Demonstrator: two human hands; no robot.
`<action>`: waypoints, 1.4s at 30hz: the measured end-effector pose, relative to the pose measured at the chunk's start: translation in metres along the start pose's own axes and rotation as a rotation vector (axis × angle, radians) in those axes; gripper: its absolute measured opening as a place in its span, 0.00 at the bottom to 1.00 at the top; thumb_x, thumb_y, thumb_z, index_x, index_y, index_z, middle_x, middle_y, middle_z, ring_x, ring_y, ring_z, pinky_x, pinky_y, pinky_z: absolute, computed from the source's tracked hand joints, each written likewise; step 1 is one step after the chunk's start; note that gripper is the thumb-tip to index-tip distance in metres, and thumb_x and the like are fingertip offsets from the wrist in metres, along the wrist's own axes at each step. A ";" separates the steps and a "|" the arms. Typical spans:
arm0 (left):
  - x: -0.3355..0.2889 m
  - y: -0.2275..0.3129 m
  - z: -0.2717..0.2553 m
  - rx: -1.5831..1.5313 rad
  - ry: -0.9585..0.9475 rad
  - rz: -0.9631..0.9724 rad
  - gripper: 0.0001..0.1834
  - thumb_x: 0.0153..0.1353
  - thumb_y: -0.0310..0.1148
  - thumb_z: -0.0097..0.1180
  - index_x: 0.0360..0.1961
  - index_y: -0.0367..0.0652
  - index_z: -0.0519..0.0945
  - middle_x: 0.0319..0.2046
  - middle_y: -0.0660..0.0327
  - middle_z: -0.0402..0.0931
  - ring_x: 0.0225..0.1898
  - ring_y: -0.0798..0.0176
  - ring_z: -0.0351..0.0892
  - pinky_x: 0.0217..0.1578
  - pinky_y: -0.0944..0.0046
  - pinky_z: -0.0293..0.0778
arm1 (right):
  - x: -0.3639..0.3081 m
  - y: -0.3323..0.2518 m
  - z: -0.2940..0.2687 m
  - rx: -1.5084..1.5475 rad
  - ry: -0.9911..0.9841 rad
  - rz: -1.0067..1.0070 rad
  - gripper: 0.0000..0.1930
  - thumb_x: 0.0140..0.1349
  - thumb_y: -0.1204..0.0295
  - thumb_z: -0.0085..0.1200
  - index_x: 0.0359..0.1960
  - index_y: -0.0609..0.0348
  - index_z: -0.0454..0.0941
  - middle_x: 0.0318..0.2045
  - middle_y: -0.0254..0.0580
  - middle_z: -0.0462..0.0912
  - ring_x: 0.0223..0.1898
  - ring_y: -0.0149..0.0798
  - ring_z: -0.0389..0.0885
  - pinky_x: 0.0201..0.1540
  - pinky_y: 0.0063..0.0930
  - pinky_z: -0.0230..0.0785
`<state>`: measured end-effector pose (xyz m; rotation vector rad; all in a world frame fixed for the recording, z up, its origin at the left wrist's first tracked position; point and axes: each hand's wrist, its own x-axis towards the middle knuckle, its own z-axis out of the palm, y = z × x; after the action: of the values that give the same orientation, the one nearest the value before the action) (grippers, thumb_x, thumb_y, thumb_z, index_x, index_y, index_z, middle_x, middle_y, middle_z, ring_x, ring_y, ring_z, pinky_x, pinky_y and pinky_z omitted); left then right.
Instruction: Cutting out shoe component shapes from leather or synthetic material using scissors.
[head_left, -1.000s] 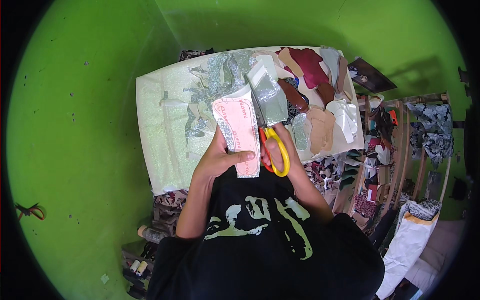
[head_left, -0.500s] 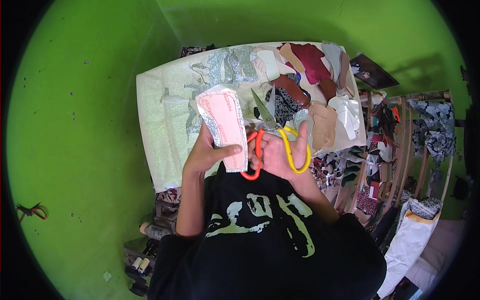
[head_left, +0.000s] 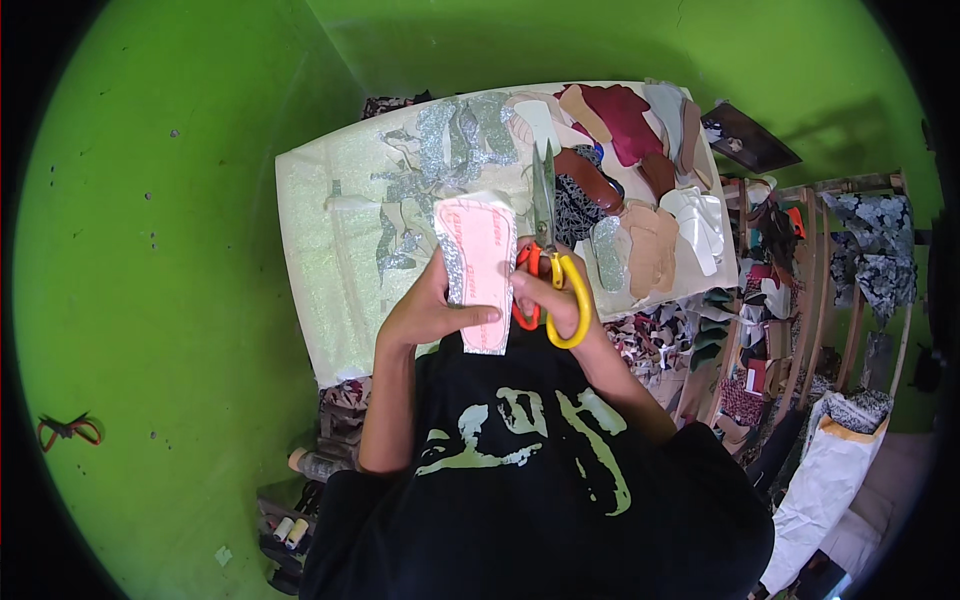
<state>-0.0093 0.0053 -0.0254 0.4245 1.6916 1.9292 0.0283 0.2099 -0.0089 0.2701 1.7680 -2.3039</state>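
Note:
My left hand point(head_left: 425, 308) grips a cut piece point(head_left: 478, 262) of pink backing sheet with red print and a drawn outline, its edges showing silver glitter fabric. The thumb lies across its lower front; the other fingers are behind it. In my right hand point(head_left: 543, 294) is a pair of scissors point(head_left: 543, 205) with one orange-red and one yellow handle loop. Its blades point away from me and stand almost together, just right of the piece. My right thumb and the near handle loop are beside the piece's right edge; whether they touch it I cannot tell.
Beyond my hands a pale glittery work table point(head_left: 325, 255) carries silver fabric scraps point(head_left: 400, 235), tan pieces point(head_left: 650, 250), white cut pieces point(head_left: 697, 230) and a dark red cloth point(head_left: 625, 120). A wooden rack point(head_left: 805, 290) with scraps stands at right. Green walls point(head_left: 180, 250) bound the left and back.
The scissors have swung upright and their blades have come nearly together. My right hand has turned and curled round the handles. My left hand has brought the piece rightward, closer to them.

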 end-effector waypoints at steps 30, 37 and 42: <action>0.004 0.054 0.018 -0.279 0.376 0.009 0.09 0.61 0.29 0.64 0.39 0.34 0.84 0.30 0.59 0.84 0.27 0.72 0.81 0.27 0.70 0.76 | -0.044 -0.055 -0.005 -0.558 -0.310 -0.057 0.51 0.51 0.29 0.56 0.57 0.66 0.58 0.37 0.42 0.71 0.35 0.36 0.74 0.43 0.31 0.68; 0.000 0.058 0.023 -0.293 0.384 0.034 0.08 0.61 0.29 0.64 0.38 0.34 0.84 0.29 0.59 0.84 0.26 0.72 0.81 0.27 0.70 0.76 | -0.046 -0.052 -0.004 -0.571 -0.426 -0.066 0.43 0.54 0.31 0.49 0.48 0.63 0.57 0.34 0.43 0.70 0.31 0.38 0.72 0.38 0.32 0.68; -0.004 0.057 0.015 -0.286 0.428 0.054 0.10 0.61 0.29 0.64 0.40 0.34 0.83 0.30 0.59 0.84 0.27 0.71 0.82 0.28 0.69 0.77 | -0.050 -0.048 -0.014 -0.473 -0.473 -0.069 0.39 0.54 0.40 0.60 0.46 0.62 0.57 0.33 0.43 0.70 0.28 0.37 0.71 0.35 0.31 0.69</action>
<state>-0.0082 0.0107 0.0333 -0.0592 1.6205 2.3844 0.0621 0.2384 0.0461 -0.3879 1.9915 -1.7140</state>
